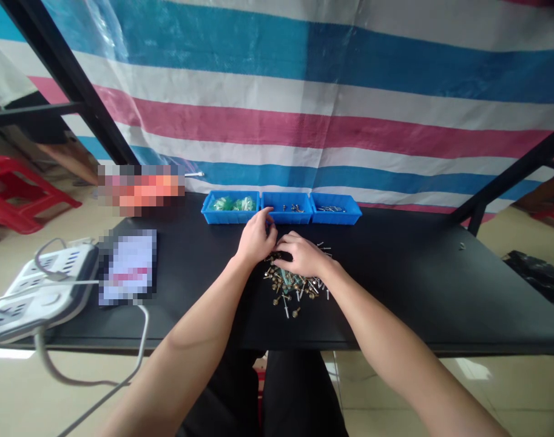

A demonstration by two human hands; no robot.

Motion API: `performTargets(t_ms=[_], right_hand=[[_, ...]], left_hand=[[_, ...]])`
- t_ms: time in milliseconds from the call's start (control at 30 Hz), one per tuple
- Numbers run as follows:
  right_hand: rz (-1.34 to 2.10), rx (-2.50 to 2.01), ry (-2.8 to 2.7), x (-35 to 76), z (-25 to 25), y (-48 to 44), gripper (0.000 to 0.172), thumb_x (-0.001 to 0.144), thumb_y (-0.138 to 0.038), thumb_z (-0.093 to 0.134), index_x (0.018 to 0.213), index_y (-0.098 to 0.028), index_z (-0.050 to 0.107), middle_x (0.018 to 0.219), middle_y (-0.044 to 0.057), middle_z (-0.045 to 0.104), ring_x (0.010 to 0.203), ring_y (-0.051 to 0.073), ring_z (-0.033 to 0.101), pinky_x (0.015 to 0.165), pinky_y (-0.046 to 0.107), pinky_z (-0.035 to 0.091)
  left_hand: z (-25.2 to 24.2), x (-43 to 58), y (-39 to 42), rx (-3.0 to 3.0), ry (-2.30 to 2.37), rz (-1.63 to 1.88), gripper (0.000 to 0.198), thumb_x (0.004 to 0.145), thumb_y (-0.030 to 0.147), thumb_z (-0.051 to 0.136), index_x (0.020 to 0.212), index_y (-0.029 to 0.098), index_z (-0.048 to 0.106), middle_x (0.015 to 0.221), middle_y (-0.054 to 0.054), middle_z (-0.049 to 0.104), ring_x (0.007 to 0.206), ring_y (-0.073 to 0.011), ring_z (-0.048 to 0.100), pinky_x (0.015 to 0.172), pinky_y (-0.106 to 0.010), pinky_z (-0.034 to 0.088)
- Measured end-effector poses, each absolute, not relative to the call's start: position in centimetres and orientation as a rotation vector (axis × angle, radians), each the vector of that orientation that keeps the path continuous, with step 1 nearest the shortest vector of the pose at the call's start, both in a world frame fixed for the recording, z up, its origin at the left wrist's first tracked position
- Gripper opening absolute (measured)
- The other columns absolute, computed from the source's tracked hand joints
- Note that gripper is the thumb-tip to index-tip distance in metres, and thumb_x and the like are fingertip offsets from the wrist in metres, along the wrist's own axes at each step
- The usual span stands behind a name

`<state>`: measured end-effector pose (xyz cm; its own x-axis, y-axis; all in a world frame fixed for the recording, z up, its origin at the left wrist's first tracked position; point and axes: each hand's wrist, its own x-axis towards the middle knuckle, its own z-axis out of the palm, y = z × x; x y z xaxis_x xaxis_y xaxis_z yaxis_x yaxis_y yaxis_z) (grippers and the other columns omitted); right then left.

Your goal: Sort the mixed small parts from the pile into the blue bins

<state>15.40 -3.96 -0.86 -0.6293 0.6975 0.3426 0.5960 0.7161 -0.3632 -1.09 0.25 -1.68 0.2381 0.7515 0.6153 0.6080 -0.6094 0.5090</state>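
My left hand (257, 237) is just in front of the middle blue bin (286, 218), its fingers curled; whatever they hold, if anything, is hidden. Close beside it, my right hand (300, 254) reaches over the pile of mixed fasteners (299, 285), thumb and fingers apart at the pile's far left edge. Brassy screws, silver rivets and some greenish pieces make up the pile, partly covered by this hand. Several small screws lie in the middle bin. White and green plastic pieces fill the left blue bin (229, 216), and silver rivets are in the right blue bin (335, 217).
A white power strip (44, 291) with cables and a blurred phone-like object (128, 267) occupy the black table's left side. A blurred orange item (149, 191) is behind them. Black frame posts (71, 85) and a striped sheet (331, 115) bound the back. A red stool (19, 194) stands left.
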Motion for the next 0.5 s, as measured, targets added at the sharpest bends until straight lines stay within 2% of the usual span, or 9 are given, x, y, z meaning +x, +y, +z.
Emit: performTargets(t_ms=[100, 200, 333, 500], right_hand=[[0.321, -1.001, -2.436, 15.55, -1.19, -3.74, 0.014, 0.084, -0.022, 0.062, 0.094, -0.019, 0.072, 0.09, 0.006, 0.065, 0.09, 0.02, 0.056, 0.086, 0.035, 0.047], [0.374, -0.985, -2.397, 15.65, -1.56, -3.51, 0.012, 0.085, -0.018, 0.06, 0.089, -0.018, 0.072, 0.089, 0.006, 0.065, 0.09, 0.019, 0.059, 0.086, 0.033, 0.047], [0.448, -1.007, -2.362, 15.75, -1.79, -3.3, 0.01, 0.085, -0.018, 0.061, 0.084, -0.016, 0.07, 0.088, 0.006, 0.064, 0.086, 0.018, 0.062, 0.081, 0.03, 0.048], [0.442, -1.056, -2.371, 15.98, -1.49, -3.33, 0.006, 0.085, -0.02, 0.062, 0.083, -0.017, 0.066, 0.087, 0.005, 0.062, 0.085, 0.018, 0.06, 0.079, 0.03, 0.046]], left_hand=[[-1.67, -0.98, 0.12, 2.327, 1.241, 1.234, 0.043, 0.082, 0.017, 0.047, 0.125, 0.013, 0.047, 0.092, -0.006, 0.066, 0.082, -0.0187, 0.061, 0.079, -0.032, 0.049], [-1.66, -0.92, 0.03, 2.337, 1.216, 1.186, 0.041, 0.081, 0.016, 0.047, 0.121, 0.013, 0.052, 0.088, -0.005, 0.067, 0.079, -0.0182, 0.062, 0.077, -0.031, 0.049], [-1.78, -0.82, 0.02, 2.35, 1.191, 1.139, 0.034, 0.08, 0.016, 0.048, 0.112, 0.015, 0.059, 0.083, -0.003, 0.068, 0.074, -0.0169, 0.062, 0.073, -0.029, 0.049], [-1.83, -0.67, -0.02, 2.281, 1.181, 1.252, 0.027, 0.08, 0.015, 0.049, 0.103, 0.015, 0.063, 0.078, -0.002, 0.067, 0.068, -0.0145, 0.06, 0.071, -0.027, 0.049]])
